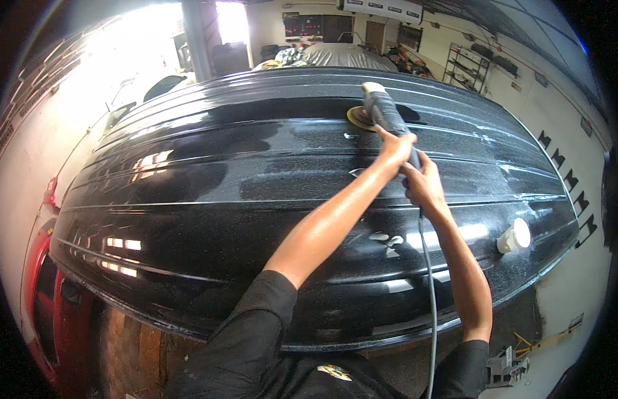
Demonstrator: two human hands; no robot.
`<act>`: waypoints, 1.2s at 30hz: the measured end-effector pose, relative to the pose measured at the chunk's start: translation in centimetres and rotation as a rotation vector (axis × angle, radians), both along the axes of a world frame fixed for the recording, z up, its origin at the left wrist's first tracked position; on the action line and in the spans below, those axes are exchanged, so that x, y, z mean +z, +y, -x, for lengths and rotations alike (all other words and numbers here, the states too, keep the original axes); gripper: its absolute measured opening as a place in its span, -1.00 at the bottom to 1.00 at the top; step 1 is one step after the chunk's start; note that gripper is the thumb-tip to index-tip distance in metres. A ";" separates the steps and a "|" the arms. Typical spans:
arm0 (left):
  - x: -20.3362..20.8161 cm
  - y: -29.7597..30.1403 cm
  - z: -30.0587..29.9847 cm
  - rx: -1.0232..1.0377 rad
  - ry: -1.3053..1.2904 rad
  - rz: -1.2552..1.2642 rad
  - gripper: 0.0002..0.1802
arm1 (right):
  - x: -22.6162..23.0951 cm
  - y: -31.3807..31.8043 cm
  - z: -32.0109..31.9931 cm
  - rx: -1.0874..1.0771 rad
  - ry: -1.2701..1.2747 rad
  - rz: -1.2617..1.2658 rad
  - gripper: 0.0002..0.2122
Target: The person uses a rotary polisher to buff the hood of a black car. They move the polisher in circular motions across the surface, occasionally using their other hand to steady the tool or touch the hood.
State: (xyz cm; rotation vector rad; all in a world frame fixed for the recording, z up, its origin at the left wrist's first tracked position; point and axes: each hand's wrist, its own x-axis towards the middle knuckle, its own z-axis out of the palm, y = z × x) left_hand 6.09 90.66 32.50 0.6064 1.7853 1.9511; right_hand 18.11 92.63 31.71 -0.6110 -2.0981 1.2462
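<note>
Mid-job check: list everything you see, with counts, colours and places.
Polisher: one, dark with a pale front end, in both hands
Pad: one, yellowish, at the polisher's head
Cord: one, grey, running down to the lower edge
Ribbed panel: one, glossy black, centre
White tub: one, white, panel's right side
Red vehicle: one, red, far left
Covered bulk: one, silver, back
Shelving rack: one, dark, back right
Background clutter: uncountable
Sleeves: two, black, lower edge
Left hand: one, bare, on polisher
Right hand: one, bare, below left hand
</note>
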 end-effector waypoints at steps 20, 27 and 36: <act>-2.8 -29.2 13.7 0.647 0.034 -0.031 0.03 | -1.5 -22.6 15.0 0.498 -0.047 -0.204 -0.54; -0.9 -25.1 7.7 0.521 -0.146 -0.099 0.02 | 2.5 -19.2 8.0 0.447 -0.118 -0.300 -0.64; 0.3 -13.1 -5.5 0.134 -0.148 -0.227 0.22 | 2.7 -10.4 -4.9 0.140 -0.199 -0.402 -0.55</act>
